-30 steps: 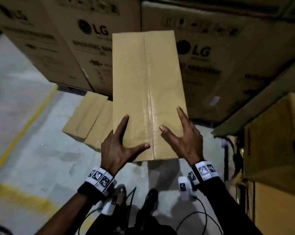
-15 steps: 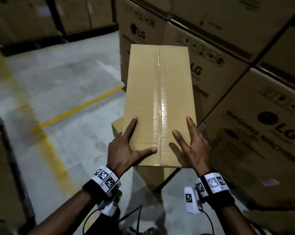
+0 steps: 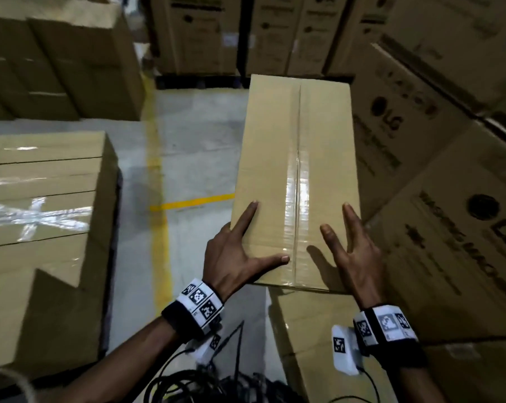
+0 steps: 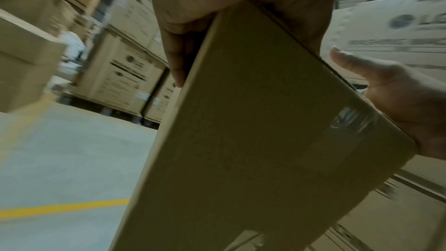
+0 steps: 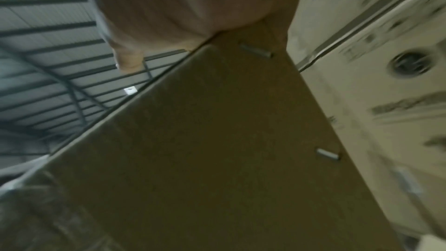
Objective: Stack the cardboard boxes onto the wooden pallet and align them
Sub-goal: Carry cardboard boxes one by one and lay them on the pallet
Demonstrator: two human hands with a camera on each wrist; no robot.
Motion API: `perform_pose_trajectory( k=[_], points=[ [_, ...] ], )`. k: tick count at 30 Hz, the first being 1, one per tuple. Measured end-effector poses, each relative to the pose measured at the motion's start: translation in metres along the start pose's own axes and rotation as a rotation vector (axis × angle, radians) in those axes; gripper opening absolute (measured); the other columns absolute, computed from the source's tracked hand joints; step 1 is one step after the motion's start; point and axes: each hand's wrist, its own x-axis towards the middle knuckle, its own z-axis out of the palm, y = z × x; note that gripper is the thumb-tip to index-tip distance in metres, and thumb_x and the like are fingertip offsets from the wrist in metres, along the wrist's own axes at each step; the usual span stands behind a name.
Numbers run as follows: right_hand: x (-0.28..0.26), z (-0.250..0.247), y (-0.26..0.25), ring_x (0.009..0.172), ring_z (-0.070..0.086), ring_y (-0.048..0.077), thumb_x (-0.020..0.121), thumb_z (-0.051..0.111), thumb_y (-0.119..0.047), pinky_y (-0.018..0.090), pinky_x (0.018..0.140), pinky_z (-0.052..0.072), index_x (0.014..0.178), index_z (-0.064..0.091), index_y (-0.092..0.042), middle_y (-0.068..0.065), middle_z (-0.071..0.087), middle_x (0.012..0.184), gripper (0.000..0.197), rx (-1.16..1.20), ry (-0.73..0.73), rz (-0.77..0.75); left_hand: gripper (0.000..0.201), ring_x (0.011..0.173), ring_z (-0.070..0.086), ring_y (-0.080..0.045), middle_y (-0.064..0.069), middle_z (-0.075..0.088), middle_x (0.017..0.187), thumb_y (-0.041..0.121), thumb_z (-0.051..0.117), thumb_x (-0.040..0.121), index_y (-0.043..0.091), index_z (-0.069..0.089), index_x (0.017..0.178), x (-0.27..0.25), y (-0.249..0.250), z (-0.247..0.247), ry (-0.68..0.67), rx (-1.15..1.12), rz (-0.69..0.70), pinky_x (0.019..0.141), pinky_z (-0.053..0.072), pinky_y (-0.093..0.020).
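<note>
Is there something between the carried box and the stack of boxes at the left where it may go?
Nothing visible blocks it. Both hands, left and right, hold the cardboard box in the air; only bare floor lies between it and the stacked boxes. No pallet shows.

The person's forearms are bare. Behind the left hand (image 3: 234, 257) sits a black wristband (image 3: 182, 322) wrapped by a white strap (image 3: 200, 301) printed with square black-and-white coded markers. Behind the right hand (image 3: 355, 254) sits a matching black band (image 3: 402, 356) with the same marker strap (image 3: 386, 324). A small white unit (image 3: 343, 349) bearing one such marker hangs under each wrist, and thin black cables (image 3: 187, 379) trail from them.
</note>
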Motion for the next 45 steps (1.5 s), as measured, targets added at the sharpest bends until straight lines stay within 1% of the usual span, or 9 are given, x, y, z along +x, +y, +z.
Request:
perform_pose_trajectory(
  k=[9, 16, 21, 25, 29, 34, 40, 43, 45],
  points=[
    [0.144, 0.096, -0.076, 0.142, 0.045, 0.027, 0.072, 0.031, -0.096, 0.044, 0.112, 0.037, 0.158, 0.029, -0.049, -0.003, 0.047, 0.158, 0.098, -0.038, -0.265, -0.183, 0.121, 0.109, 0.064, -0.025, -0.004, 0.066, 0.113, 0.099, 0.067, 0.048, 0.068, 0.012, 0.152, 0.095, -0.051, -0.047, 0.183, 0.018, -0.249, 0.098, 0.051, -0.034],
    [0.281, 0.194, -0.133, 0.133, 0.053, 0.032, 0.070, 0.032, -0.095, 0.044, 0.108, 0.040, 0.156, 0.034, -0.049, 0.004, 0.055, 0.151, 0.097, -0.029, -0.463, -0.380, 0.120, 0.127, 0.058, -0.027, -0.007, 0.062, 0.137, 0.098, 0.067, 0.050, 0.068, 0.011, 0.152, 0.190, -0.089, -0.069, 0.409, 0.014, -0.454, 0.108, 0.049, -0.044],
    [0.386, 0.240, -0.186, 0.129, 0.056, 0.032, 0.067, 0.031, -0.101, 0.045, 0.107, 0.044, 0.153, 0.036, -0.051, 0.001, 0.059, 0.147, 0.100, -0.031, -0.657, -0.543, 0.118, 0.111, 0.066, -0.023, -0.004, 0.068, 0.125, 0.103, 0.060, 0.053, 0.067, 0.009, 0.153, 0.254, -0.083, -0.075, 0.536, 0.029, -0.620, 0.098, 0.056, -0.042],
    [0.432, 0.276, -0.220, 0.128, 0.057, 0.031, 0.070, 0.033, -0.098, 0.043, 0.103, 0.043, 0.153, 0.037, -0.049, 0.002, 0.061, 0.144, 0.097, -0.078, -0.792, -0.679, 0.117, 0.121, 0.062, -0.026, -0.004, 0.064, 0.137, 0.101, 0.061, 0.054, 0.066, 0.010, 0.153, 0.285, -0.084, -0.075, 0.650, 0.018, -0.750, 0.105, 0.052, -0.045],
    [0.450, 0.317, -0.248, 0.122, 0.059, 0.030, 0.070, 0.029, -0.101, 0.044, 0.101, 0.046, 0.153, 0.036, -0.049, 0.005, 0.064, 0.137, 0.098, -0.093, -0.871, -0.802, 0.119, 0.112, 0.065, -0.024, -0.004, 0.067, 0.130, 0.098, 0.063, 0.056, 0.059, 0.014, 0.157, 0.301, -0.093, -0.083, 0.734, 0.005, -0.873, 0.104, 0.053, -0.042],
    [0.446, 0.379, -0.281, 0.121, 0.059, 0.032, 0.068, 0.024, -0.104, 0.045, 0.102, 0.046, 0.153, 0.033, -0.051, 0.007, 0.064, 0.134, 0.100, -0.141, -0.985, -0.891, 0.120, 0.119, 0.063, -0.025, -0.003, 0.066, 0.135, 0.100, 0.064, 0.053, 0.062, 0.012, 0.155, 0.303, -0.123, -0.100, 0.802, -0.077, -0.984, 0.109, 0.049, -0.046],
    [0.417, 0.460, -0.334, 0.120, 0.060, 0.031, 0.072, 0.030, -0.101, 0.043, 0.099, 0.047, 0.153, 0.032, -0.050, 0.007, 0.064, 0.132, 0.096, -0.161, -1.074, -1.025, 0.136, 0.133, 0.047, -0.033, -0.005, 0.051, 0.145, 0.093, 0.081, 0.031, 0.080, 0.005, 0.143, 0.280, -0.179, -0.134, 0.788, -0.253, -1.078, 0.111, 0.043, -0.057],
    [0.396, 0.499, -0.362, 0.122, 0.059, 0.031, 0.073, 0.034, -0.098, 0.043, 0.100, 0.046, 0.154, 0.032, -0.050, 0.007, 0.062, 0.133, 0.094, -0.174, -1.105, -1.091, 0.145, 0.105, 0.060, -0.022, -0.001, 0.062, 0.114, 0.086, 0.087, 0.033, 0.070, 0.005, 0.152, 0.267, -0.207, -0.150, 0.811, -0.265, -1.032, 0.093, 0.054, -0.039],
    [0.381, 0.529, -0.380, 0.124, 0.058, 0.030, 0.074, 0.036, -0.097, 0.043, 0.102, 0.045, 0.153, 0.032, -0.050, 0.006, 0.062, 0.135, 0.092, -0.174, -1.123, -1.129, 0.150, 0.093, 0.059, -0.016, 0.003, 0.064, 0.104, 0.080, 0.090, 0.037, 0.058, 0.004, 0.158, 0.262, -0.228, -0.164, 0.779, -0.214, -1.023, 0.077, 0.049, -0.025]
  ],
)
